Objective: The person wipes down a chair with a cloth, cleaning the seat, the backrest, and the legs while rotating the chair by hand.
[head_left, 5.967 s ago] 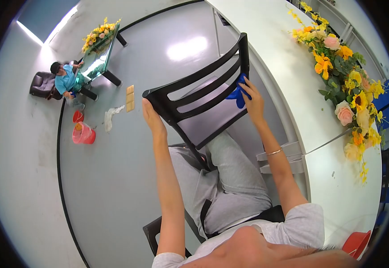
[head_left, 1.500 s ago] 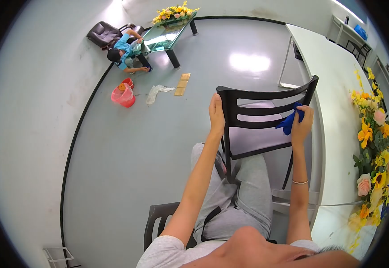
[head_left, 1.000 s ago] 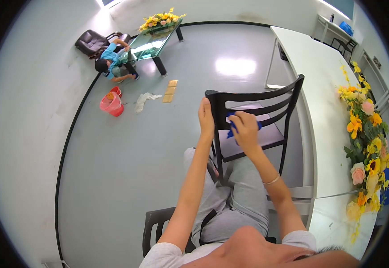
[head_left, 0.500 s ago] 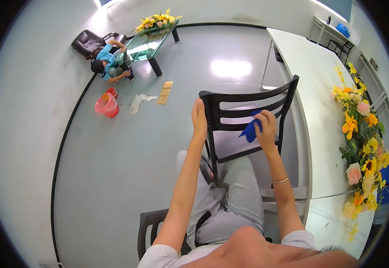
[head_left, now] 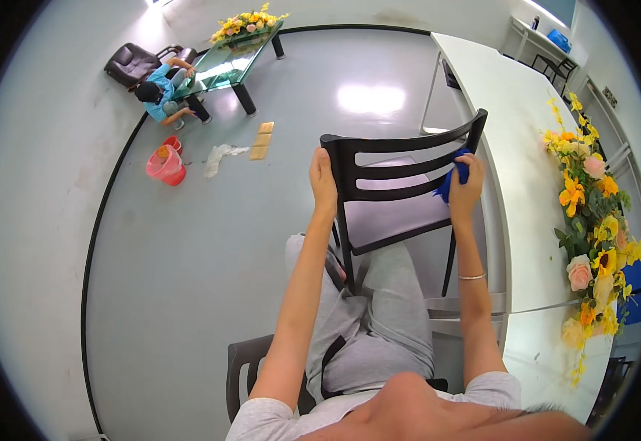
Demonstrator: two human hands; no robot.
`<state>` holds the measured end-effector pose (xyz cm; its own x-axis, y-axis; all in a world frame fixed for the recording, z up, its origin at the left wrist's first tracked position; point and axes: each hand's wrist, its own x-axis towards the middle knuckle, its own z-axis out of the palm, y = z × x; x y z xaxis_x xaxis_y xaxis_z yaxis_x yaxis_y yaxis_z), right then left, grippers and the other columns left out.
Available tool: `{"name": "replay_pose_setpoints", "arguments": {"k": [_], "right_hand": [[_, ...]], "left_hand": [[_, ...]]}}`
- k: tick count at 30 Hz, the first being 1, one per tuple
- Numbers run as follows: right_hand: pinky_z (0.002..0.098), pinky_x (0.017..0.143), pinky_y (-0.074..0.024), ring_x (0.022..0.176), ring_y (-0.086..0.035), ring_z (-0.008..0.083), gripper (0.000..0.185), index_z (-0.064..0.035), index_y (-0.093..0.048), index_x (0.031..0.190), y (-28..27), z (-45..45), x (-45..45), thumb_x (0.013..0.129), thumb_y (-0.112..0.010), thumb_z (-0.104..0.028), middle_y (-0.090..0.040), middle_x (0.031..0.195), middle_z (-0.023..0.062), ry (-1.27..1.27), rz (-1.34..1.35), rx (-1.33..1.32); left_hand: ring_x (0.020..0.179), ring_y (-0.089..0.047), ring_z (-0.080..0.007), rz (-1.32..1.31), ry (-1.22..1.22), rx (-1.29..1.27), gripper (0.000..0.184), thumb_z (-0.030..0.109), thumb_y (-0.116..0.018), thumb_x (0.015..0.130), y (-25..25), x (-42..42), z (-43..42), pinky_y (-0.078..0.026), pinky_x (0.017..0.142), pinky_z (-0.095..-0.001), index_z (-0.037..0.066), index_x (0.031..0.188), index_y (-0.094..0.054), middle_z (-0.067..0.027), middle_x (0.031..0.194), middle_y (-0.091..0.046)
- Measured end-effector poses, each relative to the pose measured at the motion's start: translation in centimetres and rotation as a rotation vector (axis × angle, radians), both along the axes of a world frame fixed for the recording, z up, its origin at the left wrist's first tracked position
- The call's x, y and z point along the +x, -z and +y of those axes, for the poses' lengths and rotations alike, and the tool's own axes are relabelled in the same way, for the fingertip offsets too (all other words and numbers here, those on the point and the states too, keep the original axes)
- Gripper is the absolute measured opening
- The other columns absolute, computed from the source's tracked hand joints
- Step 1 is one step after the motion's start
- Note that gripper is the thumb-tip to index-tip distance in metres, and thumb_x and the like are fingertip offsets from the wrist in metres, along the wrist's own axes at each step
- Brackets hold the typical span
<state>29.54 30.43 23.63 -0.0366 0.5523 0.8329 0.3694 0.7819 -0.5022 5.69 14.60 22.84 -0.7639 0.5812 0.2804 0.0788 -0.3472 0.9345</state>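
Note:
A black chair [head_left: 401, 170] with a slatted backrest and a pale seat [head_left: 394, 213] stands before my knees, its back towards me. My left hand [head_left: 323, 182] grips the left upright of the backrest, thumb on the near side. Bunched in the fingers of my right hand [head_left: 466, 187] is a blue cloth [head_left: 447, 188], which lies against the right end of the backrest slats. Parts of the cloth are hidden by the fingers.
A white table [head_left: 508, 147] with a flower arrangement [head_left: 592, 213] runs along the right. Far left, a person in blue [head_left: 160, 99] bends beside a glass table [head_left: 225, 67]. Pink bucket [head_left: 166, 169], white cloth [head_left: 220, 158] and tan tiles [head_left: 262, 141] are on the floor.
My right hand has carried the blue cloth from the left part of the slats across to the right end. My left hand has stayed on the left upright. The view has shifted slightly.

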Motion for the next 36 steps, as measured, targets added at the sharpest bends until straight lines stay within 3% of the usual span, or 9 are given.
{"name": "replay_pose_setpoints", "arguments": {"k": [6, 9, 11, 12, 14, 21, 26, 31, 36], "right_hand": [[0.0402, 0.091, -0.0439, 0.106, -0.059, 0.0298, 0.040, -0.0111, -0.067, 0.102, 1.8, -7.5, -5.0, 0.065, -0.075, 0.003, -0.063, 0.112, 0.0089, -0.205, -0.098, 0.134], [0.0404, 0.090, -0.0439, 0.104, -0.060, 0.0281, 0.038, -0.0112, -0.069, 0.102, 1.3, -10.2, -8.1, 0.066, -0.073, 0.000, -0.064, 0.109, 0.0056, -0.326, -0.200, 0.171], [0.0399, 0.091, -0.0448, 0.102, -0.061, 0.0257, 0.032, -0.0095, -0.070, 0.101, 1.5, -10.8, -10.2, 0.070, -0.069, -0.003, -0.065, 0.107, 0.0036, -0.313, -0.174, 0.275], [0.0399, 0.091, -0.0448, 0.102, -0.061, 0.0257, 0.032, -0.0095, -0.070, 0.101, 1.2, -11.2, -10.9, 0.070, -0.069, -0.003, -0.065, 0.107, 0.0036, -0.310, -0.166, 0.276], [0.0388, 0.092, -0.0459, 0.102, -0.062, 0.0230, 0.025, -0.0081, -0.071, 0.100, 0.8, -11.6, -11.8, 0.076, -0.066, -0.007, -0.065, 0.107, 0.0037, -0.380, -0.208, 0.322], [0.0402, 0.090, -0.0456, 0.101, -0.061, 0.0244, 0.028, -0.0102, -0.071, 0.100, 1.2, -9.6, -9.5, 0.074, -0.064, -0.004, -0.065, 0.111, 0.0027, -0.443, -0.280, 0.343], [0.0385, 0.091, -0.0450, 0.107, -0.060, 0.0257, 0.027, -0.0105, -0.069, 0.101, 1.9, -5.8, -5.1, 0.075, -0.066, -0.005, -0.064, 0.112, 0.0044, -0.312, -0.235, 0.331], [0.0395, 0.092, -0.0435, 0.105, -0.060, 0.0294, 0.029, -0.0098, -0.067, 0.099, 2.8, -2.5, -3.0, 0.073, -0.068, 0.003, -0.064, 0.110, 0.0067, -0.176, -0.107, 0.271], [0.0403, 0.093, -0.0456, 0.104, -0.060, 0.0335, 0.017, -0.0056, -0.064, 0.101, 2.5, 2.3, -1.8, 0.087, -0.062, 0.005, -0.064, 0.109, 0.0121, 0.001, 0.272, 0.029]], "left_hand": [[0.108, -0.051, -0.0116, -0.033, -0.038, -0.011, 0.051, 0.049, -0.041, 0.107, -0.4, 0.5, -0.3, -0.038, 0.101, -0.0278, 0.003, 0.119, -0.061, -0.0017, 0.113, -0.059], [0.105, -0.052, -0.0112, -0.021, -0.019, 0.025, 0.050, 0.048, -0.041, 0.107, -1.5, 1.0, -0.7, -0.041, 0.097, -0.0280, 0.004, 0.115, -0.062, -0.0014, 0.110, -0.060], [0.084, -0.043, -0.0068, -0.003, -0.002, 0.039, 0.041, 0.043, -0.038, 0.109, -1.9, 0.8, -0.8, -0.039, 0.079, -0.0234, 0.008, 0.097, -0.054, 0.0039, 0.088, -0.047], [0.084, -0.043, -0.0068, 0.005, 0.001, 0.039, 0.041, 0.043, -0.038, 0.109, -1.4, 0.3, -0.7, -0.039, 0.079, -0.0234, 0.008, 0.097, -0.054, 0.0039, 0.088, -0.047], [0.100, -0.055, -0.0105, -0.047, 0.043, 0.044, 0.046, 0.046, -0.040, 0.108, 0.3, -0.8, -0.4, -0.045, 0.090, -0.0290, 0.006, 0.112, -0.061, -0.0010, 0.107, -0.062], [0.102, -0.056, -0.0114, -0.008, 0.058, 0.013, 0.045, 0.045, -0.038, 0.109, -0.3, -1.0, -0.9, -0.045, 0.091, -0.0296, 0.006, 0.116, -0.060, -0.0017, 0.109, -0.062], [0.086, -0.050, -0.0061, -0.030, 0.064, -0.039, 0.045, 0.046, -0.037, 0.109, 0.4, -1.3, -0.8, -0.040, 0.074, -0.0240, 0.009, 0.110, -0.061, 0.0039, 0.095, -0.057], [0.080, -0.045, -0.0049, -0.011, 0.042, -0.023, 0.044, 0.049, -0.038, 0.108, 0.1, -1.3, -0.5, -0.036, 0.069, -0.0233, 0.011, 0.104, -0.060, 0.0062, 0.088, -0.051], [0.077, -0.043, -0.0048, -0.028, 0.048, -0.004, 0.045, 0.051, -0.039, 0.107, -0.6, -0.6, -0.9, -0.034, 0.066, -0.0234, 0.011, 0.102, -0.059, 0.0069, 0.085, -0.049]]}}
